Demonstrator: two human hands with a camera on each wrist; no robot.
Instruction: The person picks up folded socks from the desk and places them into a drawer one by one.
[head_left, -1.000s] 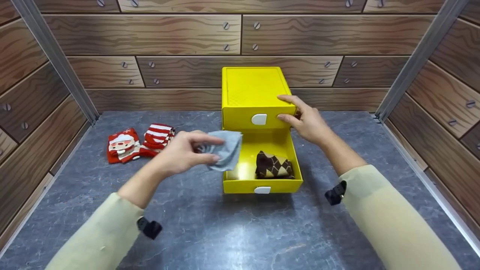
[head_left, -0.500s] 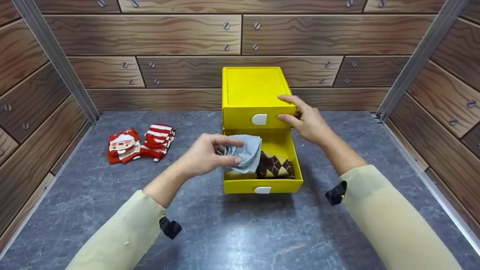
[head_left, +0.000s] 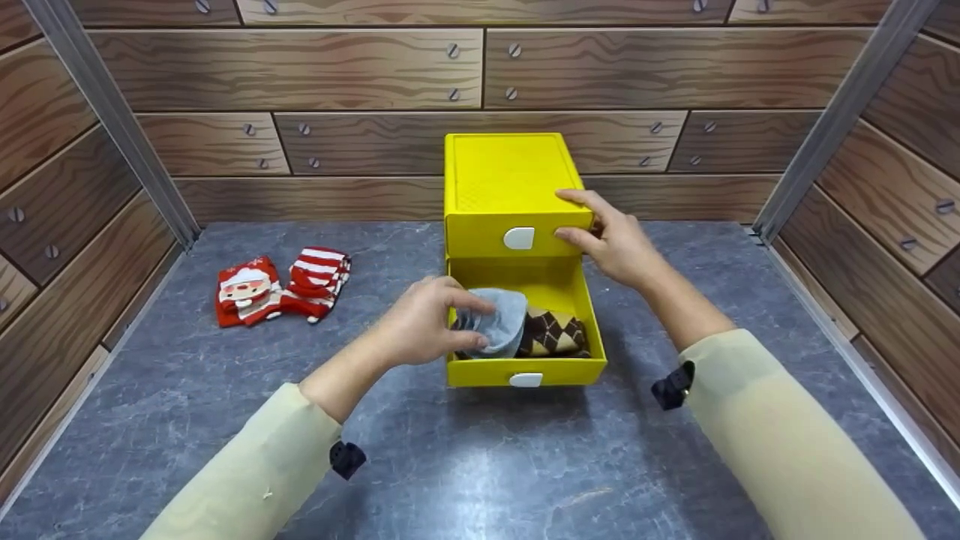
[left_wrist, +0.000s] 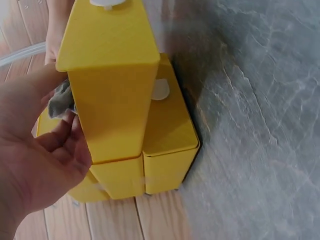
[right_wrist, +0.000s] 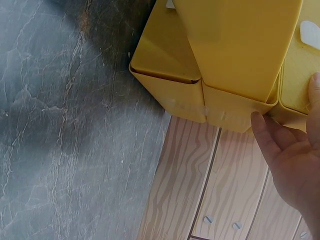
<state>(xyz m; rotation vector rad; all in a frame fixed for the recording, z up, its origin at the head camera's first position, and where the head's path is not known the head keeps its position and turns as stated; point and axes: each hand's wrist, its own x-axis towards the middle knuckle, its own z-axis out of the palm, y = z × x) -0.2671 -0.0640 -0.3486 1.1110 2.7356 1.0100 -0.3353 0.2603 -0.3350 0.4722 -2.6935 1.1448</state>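
Note:
In the head view my left hand (head_left: 424, 322) pinches a folded light grey sock (head_left: 504, 319) between thumb and fingers, low in the left side of a pulled-out yellow drawer (head_left: 487, 373). A folded brown and cream argyle sock (head_left: 555, 334) lies in the drawer's right side, against the grey one. In the left wrist view, part of the grey sock (left_wrist: 61, 100) shows behind the drawer wall. My right hand (head_left: 619, 244) grips the right front corner of the yellow drawer cabinet (head_left: 510, 176), thumb on the front, a finger on top.
Folded red Santa-patterned socks (head_left: 251, 292) with a striped part (head_left: 319, 274) lie on the grey marbled tabletop (head_left: 360, 480), left of the cabinet. Below the pulled-out drawer, a closed lower drawer (left_wrist: 167, 120) shows in the left wrist view. Wood-patterned walls (head_left: 360, 142) enclose the table.
My left hand has carried the grey sock rightward over the pulled-out drawer, then lowered it inside beside the argyle sock. My right hand has stayed on the cabinet corner.

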